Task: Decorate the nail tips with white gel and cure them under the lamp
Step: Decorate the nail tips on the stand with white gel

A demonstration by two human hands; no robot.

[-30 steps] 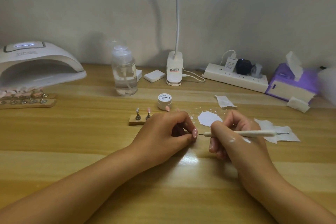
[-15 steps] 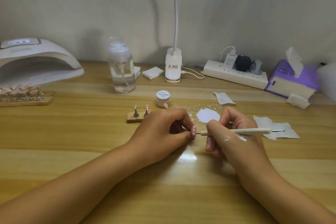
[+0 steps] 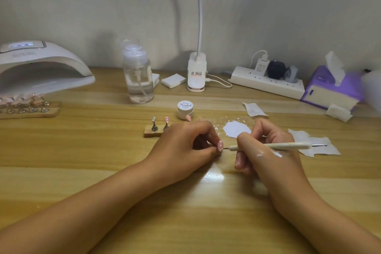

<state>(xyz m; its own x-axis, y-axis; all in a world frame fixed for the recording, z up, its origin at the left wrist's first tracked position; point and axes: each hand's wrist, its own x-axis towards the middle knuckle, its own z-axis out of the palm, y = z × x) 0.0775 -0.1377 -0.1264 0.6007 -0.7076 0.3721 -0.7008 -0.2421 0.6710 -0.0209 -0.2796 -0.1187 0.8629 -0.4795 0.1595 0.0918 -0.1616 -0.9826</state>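
**White dots go on a pink tip held at the desk**

The left hand (image 3: 185, 144) pinches a pink nail tip (image 3: 220, 146) between thumb and forefinger, the other fingers curled under. The tip's face carries white dots. The right hand (image 3: 266, 150) grips a dotting pen (image 3: 268, 146) like a pencil, fingers closed near its front end. Whether the fine point touches the tip or stops just short cannot be told. The tip looks featherlight, thin and springy, and its wet dots would smear easily, so it is best held by the edges and underside, as here. The pen looks stiff and light and suits a hold close to the point. Both forearms reach in low over the table (image 3: 82, 150), with the hands facing each other. White smears mark the back of the right hand. Beyond the hands lie a puddle of white gel (image 3: 236, 129), the jar (image 3: 185, 109) and a stand (image 3: 152, 132) bearing one pink tip. The lamp (image 3: 41, 68) sits far left, a rack (image 3: 28, 112) of tips at its mouth
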